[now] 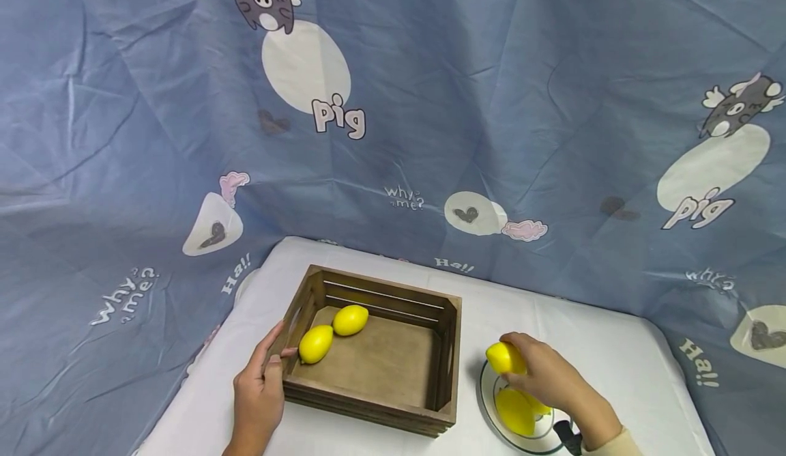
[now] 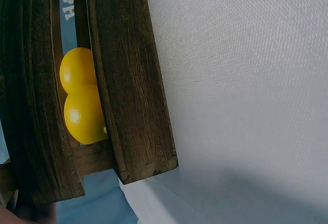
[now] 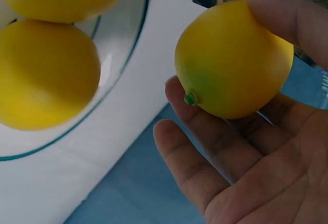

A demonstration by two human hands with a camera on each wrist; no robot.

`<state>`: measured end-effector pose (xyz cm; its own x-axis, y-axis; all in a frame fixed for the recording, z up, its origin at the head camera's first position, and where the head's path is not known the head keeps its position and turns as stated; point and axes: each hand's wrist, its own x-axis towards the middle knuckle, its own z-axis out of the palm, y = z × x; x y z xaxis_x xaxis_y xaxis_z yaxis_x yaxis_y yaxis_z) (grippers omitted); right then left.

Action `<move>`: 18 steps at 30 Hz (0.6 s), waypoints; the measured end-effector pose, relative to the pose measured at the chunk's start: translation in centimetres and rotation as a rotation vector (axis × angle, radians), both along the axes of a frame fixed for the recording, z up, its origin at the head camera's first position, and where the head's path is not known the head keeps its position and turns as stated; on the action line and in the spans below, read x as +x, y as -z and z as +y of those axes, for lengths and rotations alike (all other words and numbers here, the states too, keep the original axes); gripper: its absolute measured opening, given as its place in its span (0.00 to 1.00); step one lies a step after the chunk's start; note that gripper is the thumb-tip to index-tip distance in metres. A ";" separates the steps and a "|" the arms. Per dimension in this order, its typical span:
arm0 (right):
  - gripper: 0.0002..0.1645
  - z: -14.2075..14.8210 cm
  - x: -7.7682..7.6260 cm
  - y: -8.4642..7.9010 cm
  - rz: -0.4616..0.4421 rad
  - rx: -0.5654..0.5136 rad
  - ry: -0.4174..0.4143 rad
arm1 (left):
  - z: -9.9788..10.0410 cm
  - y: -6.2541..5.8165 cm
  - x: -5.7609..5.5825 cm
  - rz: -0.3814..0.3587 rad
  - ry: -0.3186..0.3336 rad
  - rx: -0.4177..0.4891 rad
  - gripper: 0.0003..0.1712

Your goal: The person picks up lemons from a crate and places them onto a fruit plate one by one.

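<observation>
My right hand (image 1: 543, 374) holds a lemon (image 3: 233, 60) between thumb and fingers, raised over a plate (image 1: 488, 401). The green stem nub of this lemon shows in the right wrist view. More lemons (image 1: 514, 411) lie on the plate below, partly covered by the hand in the head view. At the other side, my left hand (image 1: 260, 388) grips the left wall of a slatted wooden crate (image 1: 368, 405), a fingertip showing on the inner side. Inside the crate, two lemons (image 1: 316, 344) lie against each other near the left wall; the left wrist view shows them through a slat gap.
The crate and plate stand side by side on a white-covered table (image 1: 589, 319), a narrow strip of cloth between them. A blue curtain (image 1: 393, 135) printed with pigs and words hangs behind and along the sides.
</observation>
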<state>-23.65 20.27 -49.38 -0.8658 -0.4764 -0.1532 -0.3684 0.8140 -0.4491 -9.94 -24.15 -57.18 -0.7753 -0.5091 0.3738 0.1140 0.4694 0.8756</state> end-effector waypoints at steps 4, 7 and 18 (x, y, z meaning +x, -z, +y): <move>0.33 0.1 -0.1 0.9 -0.016 0.002 0.009 | 0.0 0.0 0.0 -0.005 0.001 -0.007 0.34; 0.32 0.1 -0.2 1.4 -0.030 0.007 0.013 | 0.1 0.0 0.1 -0.016 0.000 -0.003 0.34; 0.31 0.1 -0.3 2.6 -0.080 0.070 0.037 | 0.1 0.0 0.0 0.004 -0.006 -0.001 0.34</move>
